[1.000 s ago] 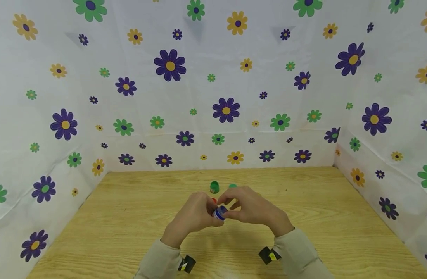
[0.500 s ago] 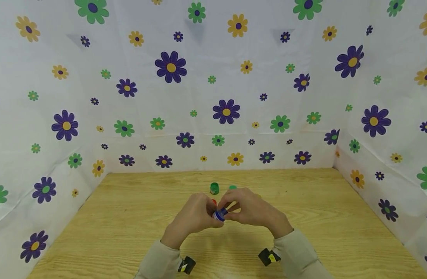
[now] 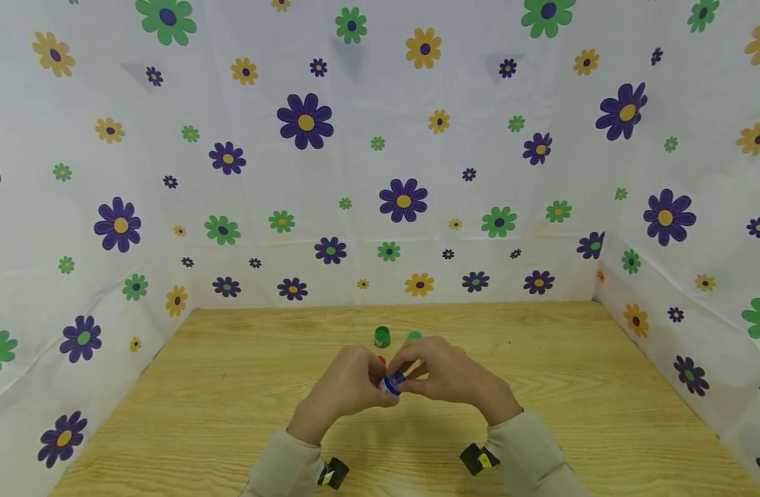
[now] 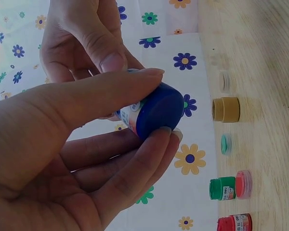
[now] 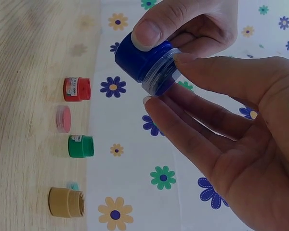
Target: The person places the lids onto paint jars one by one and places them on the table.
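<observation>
My left hand (image 3: 348, 383) grips a small blue paint jar (image 4: 159, 113) between its thumb and fingers, holding it tilted above the table. In the right wrist view the jar's mouth end carries a clear ridged screw lid (image 5: 156, 72). My right hand (image 3: 448, 373) pinches that lid with thumb and fingertips. From the left wrist, the jar's blue base faces the camera and the left thumb covers part of the white label.
Beyond the hands on the wooden table (image 3: 230, 386) stand open paint jars: red (image 5: 76, 89), green (image 5: 81, 146) and ochre (image 5: 62, 203). Near them lie a red lid (image 5: 63, 119), a green lid (image 4: 225, 144) and a pale clear lid (image 4: 224, 82). Flower-printed sheeting (image 3: 367, 166) surrounds the table.
My right fingers, spread wider at the jar's mouth one second ago, have closed in around the clear lid. The left hand and the jar stay nearly in place.
</observation>
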Tool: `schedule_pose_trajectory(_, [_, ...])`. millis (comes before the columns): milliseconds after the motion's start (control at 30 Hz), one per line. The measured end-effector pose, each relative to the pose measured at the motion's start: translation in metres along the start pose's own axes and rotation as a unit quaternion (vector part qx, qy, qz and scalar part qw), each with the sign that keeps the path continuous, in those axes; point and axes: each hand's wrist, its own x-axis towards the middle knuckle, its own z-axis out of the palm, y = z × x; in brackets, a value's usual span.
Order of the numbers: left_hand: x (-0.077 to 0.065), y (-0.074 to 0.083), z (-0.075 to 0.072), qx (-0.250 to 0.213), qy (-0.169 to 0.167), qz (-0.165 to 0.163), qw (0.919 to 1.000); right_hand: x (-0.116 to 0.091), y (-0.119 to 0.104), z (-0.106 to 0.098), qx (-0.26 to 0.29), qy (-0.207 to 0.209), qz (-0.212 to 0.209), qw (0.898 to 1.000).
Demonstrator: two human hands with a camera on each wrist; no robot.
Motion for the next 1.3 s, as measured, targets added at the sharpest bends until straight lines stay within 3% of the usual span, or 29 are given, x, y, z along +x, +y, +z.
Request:
schedule_pose_trajectory(867, [-0.0008, 0.0016, 0.0004, 0.001, -0.002, 0.002, 1.0, 0.0026, 0.0014, 0.0011, 0.003, -0.006, 0.042, 0.999])
schedule_pose_trajectory(1300, [-0.0009, 0.0018, 0.0002, 0.0, -0.005, -0.005, 1.0, 0.0021, -0.0002, 0.0018, -0.029, -0.001, 0.051, 0.998])
